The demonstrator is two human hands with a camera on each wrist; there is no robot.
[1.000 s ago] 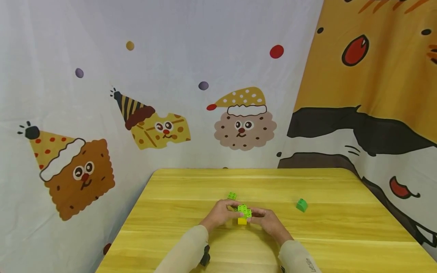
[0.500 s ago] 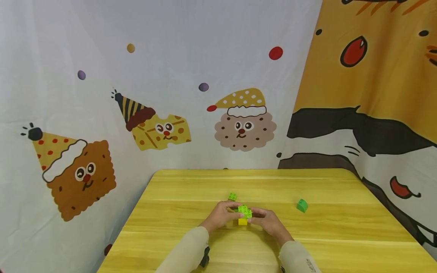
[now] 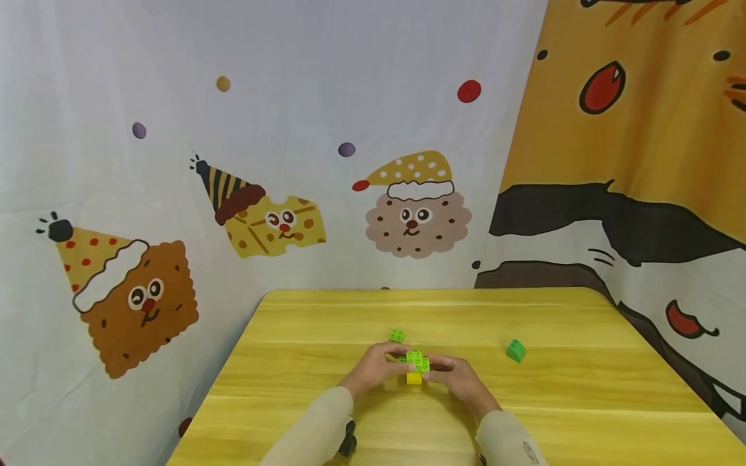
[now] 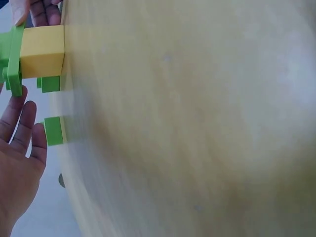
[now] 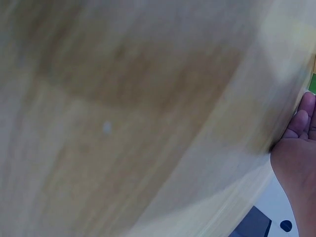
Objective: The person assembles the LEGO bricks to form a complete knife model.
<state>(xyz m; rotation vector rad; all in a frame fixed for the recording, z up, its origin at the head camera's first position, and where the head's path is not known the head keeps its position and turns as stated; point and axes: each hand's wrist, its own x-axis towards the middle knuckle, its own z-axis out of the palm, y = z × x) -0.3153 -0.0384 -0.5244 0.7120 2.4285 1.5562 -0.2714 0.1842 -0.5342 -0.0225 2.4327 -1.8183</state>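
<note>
Light green toy bricks [image 3: 417, 360] sit on top of a yellow toy brick [image 3: 414, 378], which stands on the table. My left hand [image 3: 375, 370] holds the green top from the left, its thumb on the near side. From the right, my right hand [image 3: 463, 383] grips the same green piece between thumb and fingers. In the left wrist view, the yellow brick [image 4: 43, 52] meets the tabletop, and the green piece [image 4: 16, 61] on it is wider than the brick. My left hand [image 4: 22, 165] reaches its edge with the fingertips. The right wrist view shows my right hand [image 5: 296, 143] at its edge.
A light green brick [image 3: 397, 336] lies behind my left hand, and another green brick [image 4: 51, 84] shows close to the yellow one. A darker green sloped brick [image 3: 515, 350] rests farther right on the wooden table [image 3: 583, 388]. A printed cloth [image 3: 326, 97] hangs behind.
Both hands stay on the stacked bricks with hardly any movement. The head view has shifted very slightly.
</note>
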